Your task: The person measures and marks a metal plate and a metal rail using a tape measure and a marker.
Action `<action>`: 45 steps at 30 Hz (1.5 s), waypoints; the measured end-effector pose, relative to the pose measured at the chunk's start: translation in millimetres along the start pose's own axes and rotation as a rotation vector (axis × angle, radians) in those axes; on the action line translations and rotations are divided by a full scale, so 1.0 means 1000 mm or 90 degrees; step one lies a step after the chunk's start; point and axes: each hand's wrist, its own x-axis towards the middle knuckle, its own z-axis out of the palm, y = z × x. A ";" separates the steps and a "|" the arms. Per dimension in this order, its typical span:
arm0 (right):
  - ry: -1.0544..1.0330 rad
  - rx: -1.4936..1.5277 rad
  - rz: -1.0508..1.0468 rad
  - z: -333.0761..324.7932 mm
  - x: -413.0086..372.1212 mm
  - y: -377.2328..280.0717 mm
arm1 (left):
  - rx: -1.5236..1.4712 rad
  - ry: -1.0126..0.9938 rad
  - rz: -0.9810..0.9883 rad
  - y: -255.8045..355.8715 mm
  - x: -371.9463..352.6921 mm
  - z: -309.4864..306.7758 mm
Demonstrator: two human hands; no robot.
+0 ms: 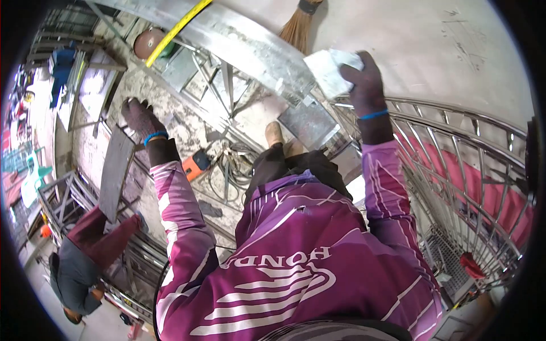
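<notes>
My right hand (365, 85), in a dark glove with a blue band at the wrist, grips a white, flat-sided piece (331, 71) that looks like a folded cloth or pad. It is raised beside the end of a long, shiny metal sheet (250, 45). My left hand (142, 118), gloved the same way, is held out over the floor with fingers loosely bent and apart, nothing in them. Below it is a grey plank (116, 170). A yellow measuring tape (178, 32) lies across the far part of the metal sheet.
An orange power tool (196, 165) and coiled cables (230, 170) lie on the floor near my feet. Shiny metal railings (455, 131) stand on the right. A straw broom (300, 28) leans at the top. Another person (79, 273) bends over metal frames at lower left.
</notes>
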 end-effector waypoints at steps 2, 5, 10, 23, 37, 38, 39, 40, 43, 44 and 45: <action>0.024 -0.078 -0.012 -0.037 -0.018 0.027 | 0.038 -0.094 -0.025 -0.049 0.007 -0.022; 0.009 -0.083 0.018 -0.057 -0.065 0.045 | 0.559 -0.423 0.534 -0.178 -0.014 -0.064; -0.081 0.083 0.173 -0.057 -0.097 0.047 | 0.786 -0.751 -0.198 -0.285 -0.243 -0.086; -0.361 -0.668 0.375 -0.165 -0.088 0.206 | 0.337 -0.238 -0.281 -0.266 -0.297 -0.193; -0.584 -0.729 0.307 -0.064 -0.030 0.236 | 0.256 -0.215 -0.653 -0.366 -0.632 -0.277; -0.609 -0.757 0.297 -0.058 -0.030 0.241 | 0.284 -0.189 -0.634 -0.345 -0.616 -0.281; -0.609 -0.778 0.321 -0.053 -0.035 0.243 | 0.364 -0.133 -0.540 -0.321 -0.601 -0.293; -0.619 -0.796 0.342 -0.048 -0.040 0.247 | 0.463 -0.241 -0.692 -0.284 -0.562 -0.303; -0.649 -0.846 0.448 -0.063 -0.048 0.260 | 0.543 -0.237 -0.714 -0.240 -0.534 -0.334; -0.666 -0.906 0.389 -0.075 -0.049 0.268 | 0.597 -0.233 -0.694 -0.258 -0.533 -0.351; -0.672 -0.923 0.414 -0.078 -0.052 0.269 | 0.589 -0.174 -0.683 -0.258 -0.518 -0.365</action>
